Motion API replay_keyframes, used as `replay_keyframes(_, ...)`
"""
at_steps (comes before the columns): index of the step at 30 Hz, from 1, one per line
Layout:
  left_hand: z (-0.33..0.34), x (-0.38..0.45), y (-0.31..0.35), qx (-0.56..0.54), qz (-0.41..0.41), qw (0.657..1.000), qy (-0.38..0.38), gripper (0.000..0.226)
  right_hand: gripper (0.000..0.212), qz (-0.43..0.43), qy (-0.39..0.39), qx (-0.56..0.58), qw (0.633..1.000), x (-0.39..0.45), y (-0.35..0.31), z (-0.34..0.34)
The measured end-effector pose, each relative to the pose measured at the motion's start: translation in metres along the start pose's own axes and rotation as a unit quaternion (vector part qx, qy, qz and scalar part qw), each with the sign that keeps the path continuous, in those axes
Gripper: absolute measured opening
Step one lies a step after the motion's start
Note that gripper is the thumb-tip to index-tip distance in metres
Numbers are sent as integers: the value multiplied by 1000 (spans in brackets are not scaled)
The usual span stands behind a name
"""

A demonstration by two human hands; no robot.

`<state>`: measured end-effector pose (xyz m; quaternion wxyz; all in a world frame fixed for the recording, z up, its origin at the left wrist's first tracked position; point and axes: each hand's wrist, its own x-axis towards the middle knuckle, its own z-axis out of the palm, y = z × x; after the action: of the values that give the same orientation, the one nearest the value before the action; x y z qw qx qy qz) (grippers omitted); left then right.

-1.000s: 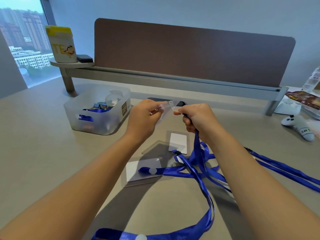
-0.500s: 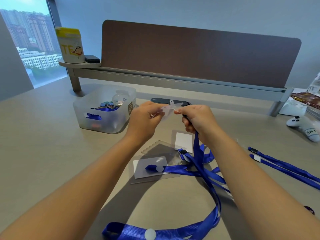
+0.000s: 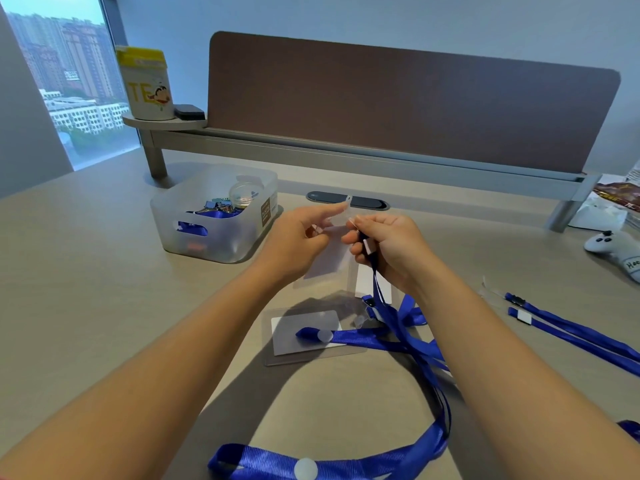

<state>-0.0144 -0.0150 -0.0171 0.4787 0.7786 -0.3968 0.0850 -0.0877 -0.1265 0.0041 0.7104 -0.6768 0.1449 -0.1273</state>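
Observation:
My left hand point(image 3: 298, 239) pinches a clear plastic badge holder point(image 3: 329, 258) near its top tab, above the middle of the desk. My right hand point(image 3: 388, 247) grips the black clip end of a blue lanyard point(image 3: 391, 320), right beside the holder's tab. The lanyard's strap hangs down from that hand and loops along the near edge of the desk. Another clear badge holder point(image 3: 304, 336) with a white card lies flat below my hands, with a blue strap across it.
A translucent bin point(image 3: 214, 216) with blue lanyards and clips stands at the left. Two more blue lanyards point(image 3: 571, 336) lie at the right. A white game controller point(image 3: 614, 245) sits far right. A brown divider panel point(image 3: 398, 95) and a yellow-lidded tub point(image 3: 147, 84) stand behind.
The badge holder now hangs upright between my hands instead of lying edge-on. My right hand's grip on the clip has turned so the black clip shows.

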Motion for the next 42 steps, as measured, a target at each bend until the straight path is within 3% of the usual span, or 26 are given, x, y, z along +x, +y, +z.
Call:
replay_keyframes(7,-4,1,-10,210,150,966,18,34,38,51,11,-6,999,0,-3,0)
replay_keyframes(12,-8,-2,-13,255,191,948,8,33,30,57,5,-16,998,0,-3,1)
replay_keyframes(18,-3,-2,-9,127,69,989,-18,41,19,38,15,-21,999,4,-3,3)
replay_keyframes(25,-9,4,1,-58,-39,997,-41,27,14,-10,5,-117,993,5,1,3)
replay_keyframes(34,-9,13,11,-76,-122,988,-48,21,19,-59,22,-188,980,7,4,5)
replay_keyframes(42,-10,13,15,-80,-138,985,-66,14,24,-100,40,-227,968,7,7,4)
